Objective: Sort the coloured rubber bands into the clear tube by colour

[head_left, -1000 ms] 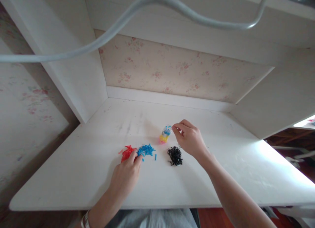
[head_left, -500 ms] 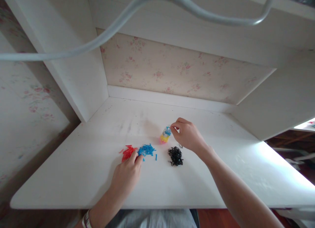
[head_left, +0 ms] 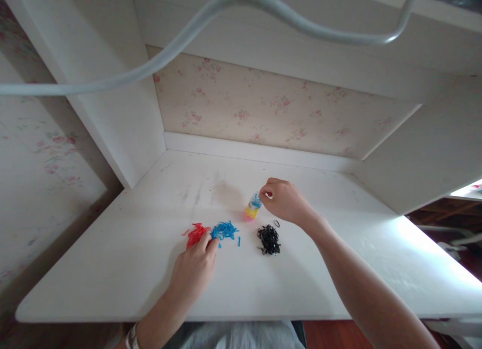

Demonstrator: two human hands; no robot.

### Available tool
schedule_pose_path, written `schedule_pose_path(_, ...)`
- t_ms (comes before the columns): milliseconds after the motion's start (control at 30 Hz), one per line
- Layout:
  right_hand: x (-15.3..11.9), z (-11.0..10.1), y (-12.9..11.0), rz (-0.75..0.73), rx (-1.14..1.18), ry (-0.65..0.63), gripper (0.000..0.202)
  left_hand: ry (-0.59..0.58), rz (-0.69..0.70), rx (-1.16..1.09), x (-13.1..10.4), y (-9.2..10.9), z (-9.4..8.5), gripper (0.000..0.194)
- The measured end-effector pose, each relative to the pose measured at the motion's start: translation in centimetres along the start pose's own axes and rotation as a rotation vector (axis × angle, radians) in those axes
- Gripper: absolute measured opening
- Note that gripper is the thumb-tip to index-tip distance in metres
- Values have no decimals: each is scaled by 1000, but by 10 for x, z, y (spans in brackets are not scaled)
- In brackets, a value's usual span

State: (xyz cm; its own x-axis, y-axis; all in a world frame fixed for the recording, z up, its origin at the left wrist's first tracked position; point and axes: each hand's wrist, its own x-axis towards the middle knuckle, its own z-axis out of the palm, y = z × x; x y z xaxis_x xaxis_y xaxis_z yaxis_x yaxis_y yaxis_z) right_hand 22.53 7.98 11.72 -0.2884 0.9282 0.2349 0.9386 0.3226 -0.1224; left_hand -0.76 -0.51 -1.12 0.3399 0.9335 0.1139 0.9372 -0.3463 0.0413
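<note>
Right hand pinched at mouth of bottle, couldn't tell whether on anything; left hand curled beside red bands and blue bands, grip hidden; black bands lay right

Three heaps lie before the jar on the desk.

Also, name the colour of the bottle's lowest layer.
Pink: the lowest layer in the bottle, seen in the head view.

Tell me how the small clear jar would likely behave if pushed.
The jar may tip, being taller than wide. Its rounded side suggests it could roll once toppled. Small beside the right hand, it is probably light.
</note>
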Motion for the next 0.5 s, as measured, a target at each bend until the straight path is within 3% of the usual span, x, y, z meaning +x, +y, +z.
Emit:
schedule_pose_path(267, 8, -4, 3, 32, -59, -138, 24, 51, -2, 14, 0, -1, 9, 31)
schedule_pose_path(500, 16, -13, 8, 90, 34, -214, 19, 88, 6, 10, 0, -2, 12, 30)
